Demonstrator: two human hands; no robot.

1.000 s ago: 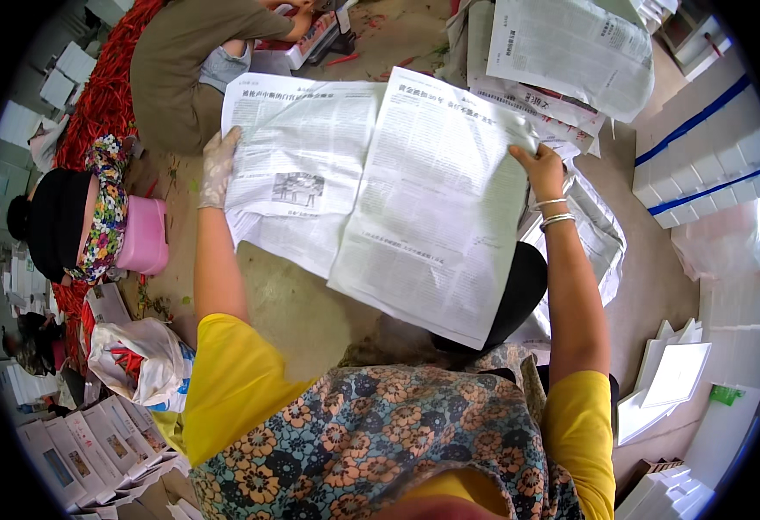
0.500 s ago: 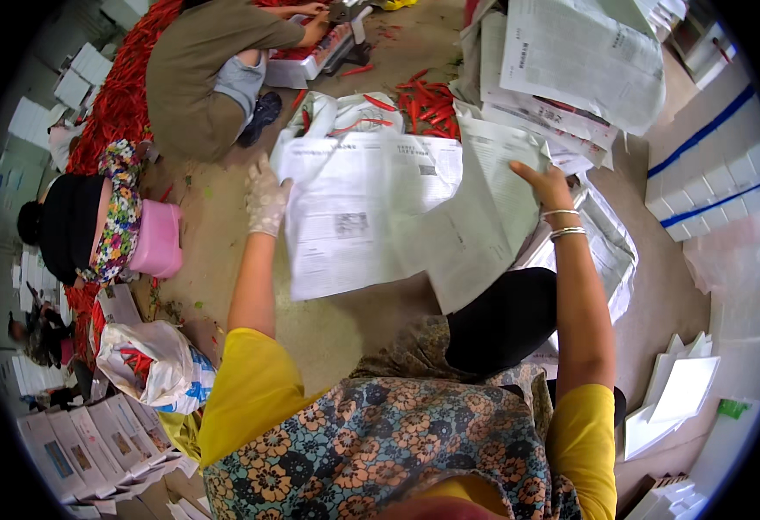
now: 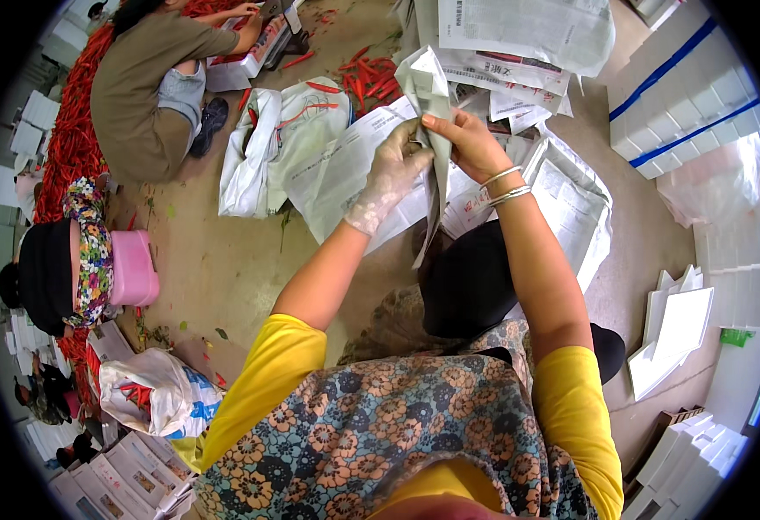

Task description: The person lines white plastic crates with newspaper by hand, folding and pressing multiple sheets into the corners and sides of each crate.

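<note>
Both hands have come together in front of me on a sheet of newspaper (image 3: 345,165), part of which stands up folded between them while the rest spreads out to the left. My left hand (image 3: 390,178), in a thin whitish glove, is closed on the paper's edge. My right hand (image 3: 475,149), bare with bracelets at the wrist, pinches the folded part between thumb and fingers. Just right of my knee lies a white box (image 3: 601,227) lined with newspaper. Left of the sheet is a white sack (image 3: 263,143) with a few red chili peppers on it.
More newspapers (image 3: 523,30) are piled at the far right, beside strapped white foam boxes (image 3: 688,91). Loose chili peppers (image 3: 371,82) lie beyond the sack. A co-worker (image 3: 150,95) squats at far left; another person sits near a pink stool (image 3: 135,269). An open sack (image 3: 141,394) holds peppers.
My hands, spread wide on the newspaper before, have drawn together; the left moved right and the right moved left and up. The sheet is now gathered and folded between them. The view has shifted rightward.
</note>
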